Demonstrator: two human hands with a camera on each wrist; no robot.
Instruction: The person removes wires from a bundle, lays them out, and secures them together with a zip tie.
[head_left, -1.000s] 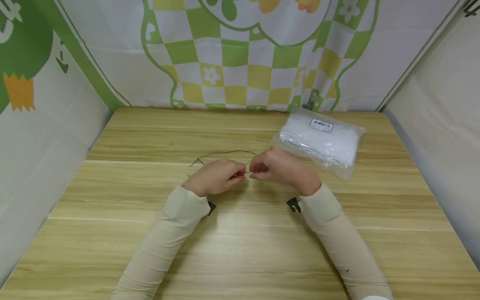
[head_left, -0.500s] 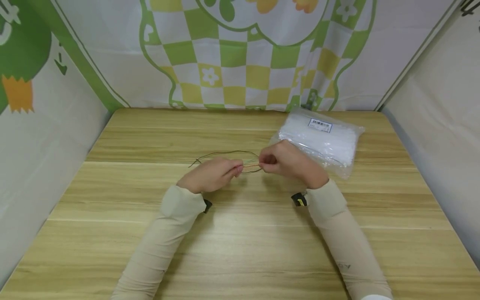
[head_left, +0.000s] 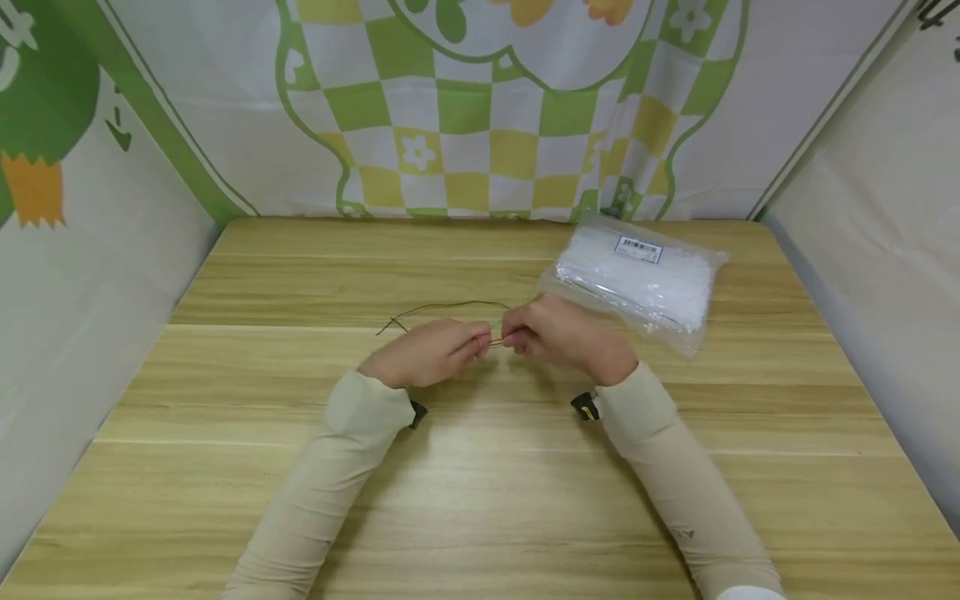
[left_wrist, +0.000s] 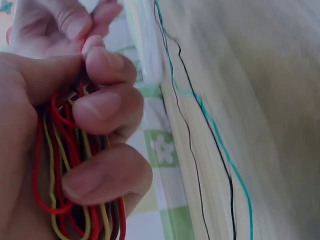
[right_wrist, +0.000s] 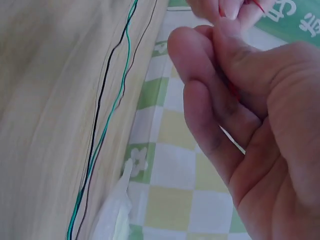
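Cords | left hand curled round them, right hand pinches red strand | hands now closer; slack likely between grips

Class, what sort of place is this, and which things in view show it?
Perhaps a small tabletop craft corner: there is a wood-grain table, a green-and-yellow checked cloth hanging behind it, and a bundle of red and yellow cords held in the left hand.
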